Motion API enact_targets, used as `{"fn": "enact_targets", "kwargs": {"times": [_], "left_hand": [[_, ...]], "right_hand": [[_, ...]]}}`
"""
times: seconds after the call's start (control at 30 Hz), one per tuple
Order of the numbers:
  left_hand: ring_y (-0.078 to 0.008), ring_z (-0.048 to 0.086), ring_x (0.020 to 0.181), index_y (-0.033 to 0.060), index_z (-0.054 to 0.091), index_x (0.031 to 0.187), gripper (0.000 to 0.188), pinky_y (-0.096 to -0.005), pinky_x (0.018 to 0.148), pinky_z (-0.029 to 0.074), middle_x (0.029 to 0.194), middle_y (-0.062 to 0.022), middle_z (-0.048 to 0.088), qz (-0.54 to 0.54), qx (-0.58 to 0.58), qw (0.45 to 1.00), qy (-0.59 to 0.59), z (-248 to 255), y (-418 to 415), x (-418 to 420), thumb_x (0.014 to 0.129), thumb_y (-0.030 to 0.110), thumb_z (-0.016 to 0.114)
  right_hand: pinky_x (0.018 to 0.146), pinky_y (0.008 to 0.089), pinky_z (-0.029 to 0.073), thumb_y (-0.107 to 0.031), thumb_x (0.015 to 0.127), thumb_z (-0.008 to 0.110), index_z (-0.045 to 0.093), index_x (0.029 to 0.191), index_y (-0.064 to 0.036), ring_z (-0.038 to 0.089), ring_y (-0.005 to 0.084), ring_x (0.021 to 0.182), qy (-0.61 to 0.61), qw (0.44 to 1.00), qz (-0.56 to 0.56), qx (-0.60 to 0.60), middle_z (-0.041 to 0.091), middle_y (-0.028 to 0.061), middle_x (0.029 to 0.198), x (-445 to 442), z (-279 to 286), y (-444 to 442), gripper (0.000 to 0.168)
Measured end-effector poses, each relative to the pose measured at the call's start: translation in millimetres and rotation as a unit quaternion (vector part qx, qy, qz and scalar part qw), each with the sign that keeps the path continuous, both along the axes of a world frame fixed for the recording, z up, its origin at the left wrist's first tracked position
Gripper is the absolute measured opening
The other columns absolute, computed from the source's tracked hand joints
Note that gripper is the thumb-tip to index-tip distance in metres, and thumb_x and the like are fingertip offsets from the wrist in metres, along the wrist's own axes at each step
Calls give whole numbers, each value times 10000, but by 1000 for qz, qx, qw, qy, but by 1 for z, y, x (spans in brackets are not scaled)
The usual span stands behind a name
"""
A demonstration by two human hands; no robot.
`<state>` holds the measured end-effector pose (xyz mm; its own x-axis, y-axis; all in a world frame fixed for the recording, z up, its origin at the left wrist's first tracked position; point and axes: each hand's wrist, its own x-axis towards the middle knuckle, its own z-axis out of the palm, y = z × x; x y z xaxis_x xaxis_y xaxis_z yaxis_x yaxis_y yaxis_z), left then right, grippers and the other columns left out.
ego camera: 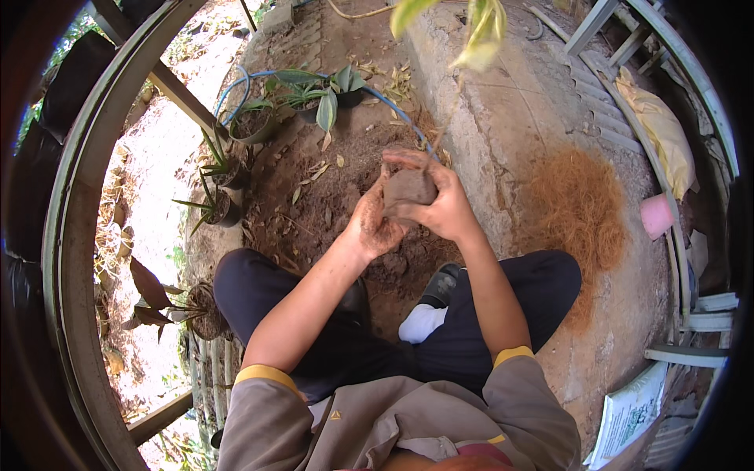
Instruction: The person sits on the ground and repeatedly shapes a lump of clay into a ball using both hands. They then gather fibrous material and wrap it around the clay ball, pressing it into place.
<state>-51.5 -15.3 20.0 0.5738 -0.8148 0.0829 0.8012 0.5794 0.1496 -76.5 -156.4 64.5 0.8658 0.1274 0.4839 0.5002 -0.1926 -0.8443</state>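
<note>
A rounded lump of brown moist soil (410, 189) is cupped between my two hands, above the ground. My left hand (377, 226), coated with dirt, supports it from the left and below. Around its right side wrap the fingers and thumb of my right hand (443, 197). A thin stem (450, 115) rises from near the lump to pale green-yellow leaves (465, 29) at the top; whether it is rooted in the lump I cannot tell. Loose dark soil (397, 268) lies on the ground below my hands.
Potted plants (259, 120) and spiky-leaved pots (224, 209) line the left. A blue hose (389, 100) crosses behind them. On the concrete at right lie brown coir-like fibre (580, 206), a pink pot (657, 216) and a yellowish sack (657, 132). A printed bag (627, 415) sits lower right.
</note>
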Motion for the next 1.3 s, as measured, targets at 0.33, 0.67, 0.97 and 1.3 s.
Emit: {"fn": "enact_targets", "kwargs": {"times": [0.33, 0.67, 0.97, 1.3], "left_hand": [[-214, 528, 1094, 108, 472, 1201, 362, -394, 916, 448, 1176, -76, 525, 130, 260, 956, 36, 29, -11, -13, 951, 346, 361], [-227, 439, 1210, 113, 103, 1439, 552, -405, 1001, 378, 1347, -91, 420, 221, 288, 932, 11, 29, -25, -16, 952, 178, 355], [-236, 466, 1153, 44, 314, 1345, 547, -380, 1004, 351, 1226, -144, 492, 343, 328, 869, -143, 8, -33, -20, 964, 436, 327], [-291, 325, 1282, 180, 438, 1298, 817, -507, 1056, 217, 1357, -110, 379, 83, 330, 937, 78, 37, -26, -16, 791, 781, 215]], "right_hand": [[851, 314, 451, -200, 738, 732, 668, 931, -29, 597, 186, 895, 17, 988, 84, 128, 645, 80, 901, 4, -4, -7, 265], [786, 381, 477, -148, 862, 564, 572, 714, 21, 599, 248, 786, 136, 849, 49, 508, 613, 130, 790, 7, -33, 2, 225], [823, 397, 447, -260, 916, 503, 538, 733, -2, 579, 267, 827, 137, 878, 104, 447, 591, 134, 832, 2, -34, -2, 319], [835, 355, 454, -237, 850, 604, 644, 806, 31, 609, 219, 906, 157, 954, 142, 213, 637, 116, 935, 4, -27, -15, 274]]}}
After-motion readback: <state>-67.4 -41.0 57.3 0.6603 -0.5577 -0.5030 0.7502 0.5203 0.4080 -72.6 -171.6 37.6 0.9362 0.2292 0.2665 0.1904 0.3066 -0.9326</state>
